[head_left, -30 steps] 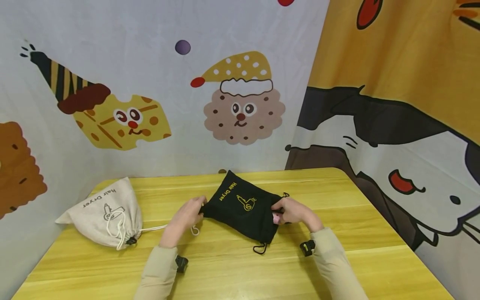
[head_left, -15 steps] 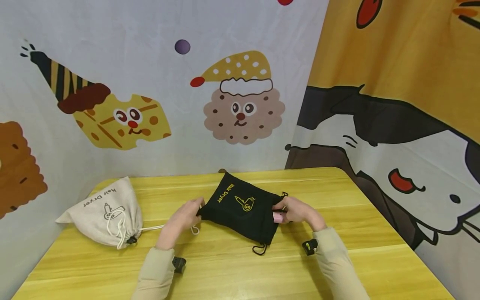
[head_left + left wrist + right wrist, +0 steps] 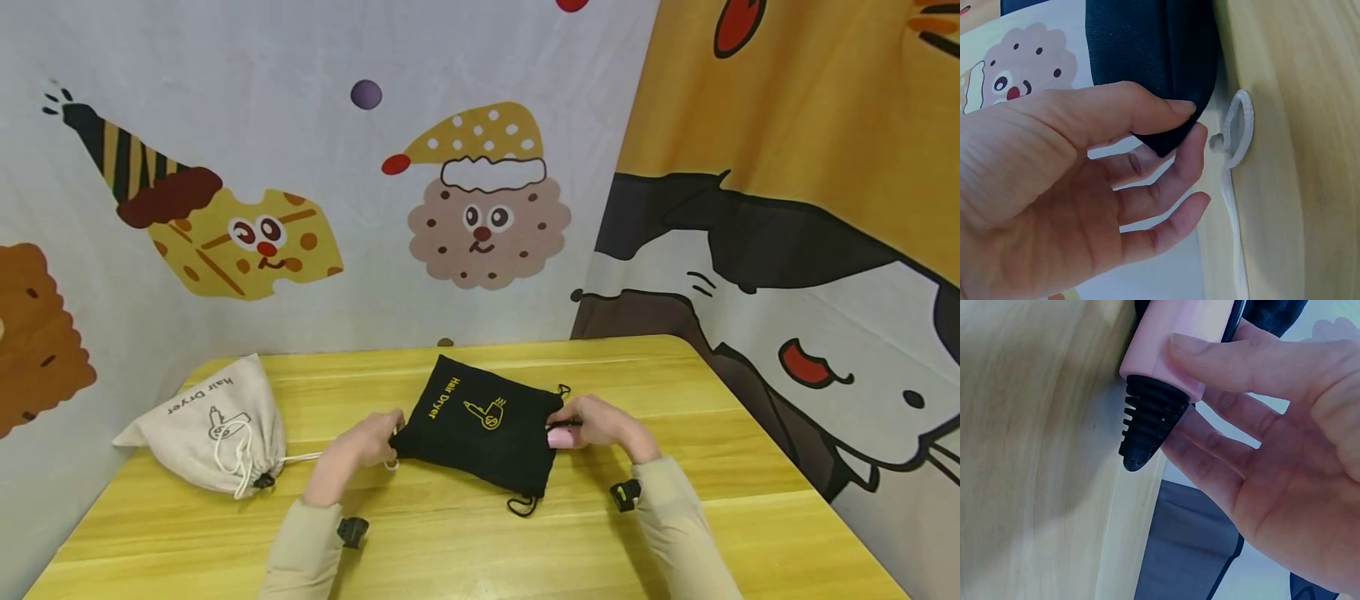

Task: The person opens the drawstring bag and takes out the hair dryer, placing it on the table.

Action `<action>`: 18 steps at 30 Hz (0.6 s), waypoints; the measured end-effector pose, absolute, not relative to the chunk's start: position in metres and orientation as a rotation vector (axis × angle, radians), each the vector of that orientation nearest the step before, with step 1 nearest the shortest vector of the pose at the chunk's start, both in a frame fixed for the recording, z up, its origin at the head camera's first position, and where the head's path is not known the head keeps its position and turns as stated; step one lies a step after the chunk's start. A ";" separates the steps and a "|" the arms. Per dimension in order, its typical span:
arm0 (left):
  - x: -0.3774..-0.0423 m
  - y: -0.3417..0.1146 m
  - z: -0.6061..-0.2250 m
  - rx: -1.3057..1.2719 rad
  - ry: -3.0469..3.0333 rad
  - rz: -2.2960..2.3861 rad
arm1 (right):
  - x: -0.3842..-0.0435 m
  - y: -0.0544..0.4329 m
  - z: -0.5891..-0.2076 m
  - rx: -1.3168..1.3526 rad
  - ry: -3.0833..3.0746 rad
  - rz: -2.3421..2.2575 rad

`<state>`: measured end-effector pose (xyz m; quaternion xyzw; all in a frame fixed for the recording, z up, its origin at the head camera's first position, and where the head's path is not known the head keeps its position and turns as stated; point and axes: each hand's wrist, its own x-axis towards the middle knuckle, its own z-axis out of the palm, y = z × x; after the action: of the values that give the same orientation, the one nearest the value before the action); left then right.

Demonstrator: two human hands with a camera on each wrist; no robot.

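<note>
A black drawstring bag (image 3: 480, 425) printed "Hair Dryer" in yellow lies across the middle of the table. My left hand (image 3: 367, 437) pinches its lower left corner between thumb and fingers, seen close in the left wrist view, where the bag's corner (image 3: 1147, 62) hangs down. At the bag's mouth on the right, my right hand (image 3: 600, 423) holds the pink handle of a hair dryer (image 3: 1175, 344). A ribbed black cord sleeve (image 3: 1150, 419) tapers from the handle's end. The rest of the dryer is hidden inside the bag.
A beige drawstring bag (image 3: 210, 433), also printed "Hair Dryer", lies at the left of the wooden table (image 3: 480, 550). Its white cord (image 3: 1233, 181) runs right, ending in a loop near my left hand. A cartoon-printed cloth (image 3: 300, 250) hangs behind the table.
The black bag has shifted slightly left and toward me along with my left hand. My right hand has moved slightly right, and more of the pink handle shows outside the bag's mouth.
</note>
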<state>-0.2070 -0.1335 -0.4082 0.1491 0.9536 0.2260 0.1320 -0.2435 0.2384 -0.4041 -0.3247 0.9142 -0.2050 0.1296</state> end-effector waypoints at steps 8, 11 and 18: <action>-0.213 -0.134 -0.399 0.446 2.697 0.656 | -0.241 0.236 -0.406 -0.902 2.671 -0.532; -0.223 -0.130 -0.391 0.443 2.667 0.668 | -0.239 0.233 -0.406 -0.865 2.676 -0.528; -0.262 -0.103 -0.391 0.637 2.881 0.726 | -0.235 0.224 -0.410 -0.975 2.759 -0.417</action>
<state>-0.2616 -0.1029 -0.3911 0.2095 0.9468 0.2387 0.0516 -0.2352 0.2237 -0.4103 -0.3284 0.9294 -0.1406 0.0929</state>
